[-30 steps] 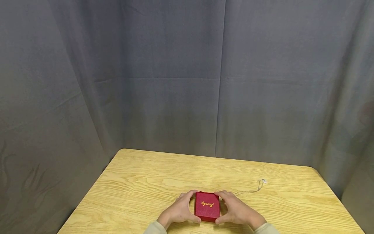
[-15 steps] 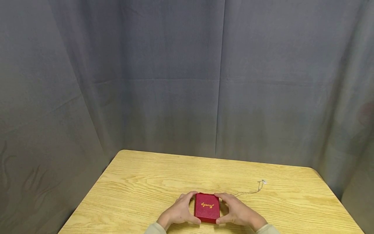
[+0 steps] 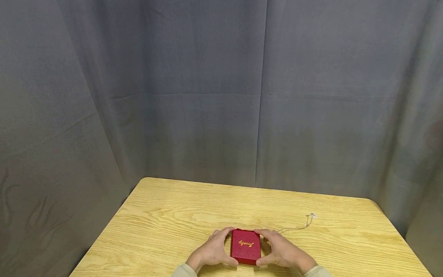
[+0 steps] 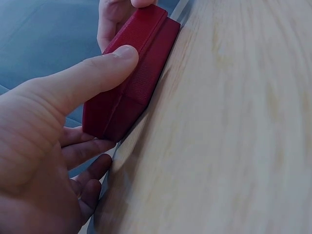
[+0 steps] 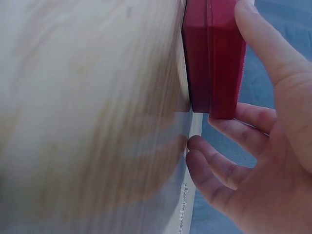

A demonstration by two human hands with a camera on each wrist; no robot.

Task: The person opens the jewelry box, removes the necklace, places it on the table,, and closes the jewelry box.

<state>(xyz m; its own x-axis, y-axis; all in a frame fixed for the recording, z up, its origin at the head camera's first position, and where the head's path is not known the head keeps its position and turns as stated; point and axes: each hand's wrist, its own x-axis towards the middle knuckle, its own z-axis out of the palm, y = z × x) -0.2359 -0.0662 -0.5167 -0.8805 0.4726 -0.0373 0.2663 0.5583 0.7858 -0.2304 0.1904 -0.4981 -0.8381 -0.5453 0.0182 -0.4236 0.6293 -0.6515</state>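
A small dark red box [image 3: 245, 246] with gold lettering that reads "Jewelry", upside down from here, lies closed on the table. On its left side my left hand [image 3: 214, 249] pinches it at the corners, thumb at the near edge and fingers at the far edge. The same hold from the right comes from my right hand [image 3: 282, 250]. In the left wrist view a seam divides the lid from the base of the box [image 4: 139, 68]. The right wrist view shows the other end of the box [image 5: 214, 63], with fingertips under its far edge.
A thin silver chain [image 3: 295, 228] with a small pale tag [image 3: 313, 215] lies on the wooden table [image 3: 166, 207], behind and right of the box. Part of the chain is hidden behind the right hand. Grey curtains [image 3: 204, 96] hang around the table.
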